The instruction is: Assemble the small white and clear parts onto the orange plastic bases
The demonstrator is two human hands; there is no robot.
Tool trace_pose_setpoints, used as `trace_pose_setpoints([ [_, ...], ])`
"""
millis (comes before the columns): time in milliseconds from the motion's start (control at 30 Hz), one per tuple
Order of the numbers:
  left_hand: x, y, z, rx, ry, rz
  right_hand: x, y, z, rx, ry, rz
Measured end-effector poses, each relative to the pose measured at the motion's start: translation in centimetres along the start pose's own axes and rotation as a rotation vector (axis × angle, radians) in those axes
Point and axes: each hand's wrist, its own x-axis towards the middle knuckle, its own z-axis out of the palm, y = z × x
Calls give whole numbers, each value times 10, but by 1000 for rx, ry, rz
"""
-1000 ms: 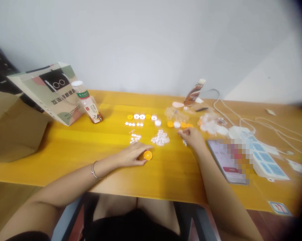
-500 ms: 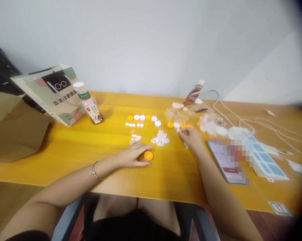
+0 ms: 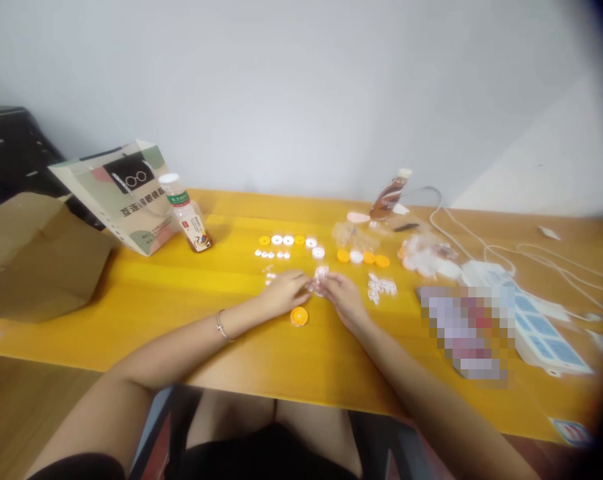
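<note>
My left hand (image 3: 287, 292) and my right hand (image 3: 342, 297) meet over a pile of small white pieces (image 3: 321, 273). Fingertips of both are pinched close together; anything between them is too small to name. Just below my left hand lies an orange round piece (image 3: 299, 316), untouched. Beyond the hands, yellow and white discs (image 3: 288, 241) form a row, with small white caps (image 3: 265, 255) in front. To the right are a second group of white pieces (image 3: 380, 287) and more orange and white discs (image 3: 356, 257).
On the left stand a paper bag (image 3: 131, 200), a brown bag (image 3: 41, 260) and a bottle (image 3: 187, 213). At the right are another bottle (image 3: 389, 195), plastic bags (image 3: 426, 255), a blurred phone (image 3: 464, 333), a power strip (image 3: 541, 327) and white cables (image 3: 461, 240).
My right hand has moved left from the right-hand white pieces to the central pile. My left hand has left the orange piece and closed its fingers near the right one. The view has shifted slightly.
</note>
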Motion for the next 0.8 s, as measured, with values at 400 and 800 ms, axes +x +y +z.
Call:
trace_pose_setpoints([
  [400, 8, -7, 14, -72, 31, -34, -2, 2, 0, 3, 27, -21],
  [800, -14, -2, -14, -188, 151, -95, -1, -3, 1, -60, 55, -68],
])
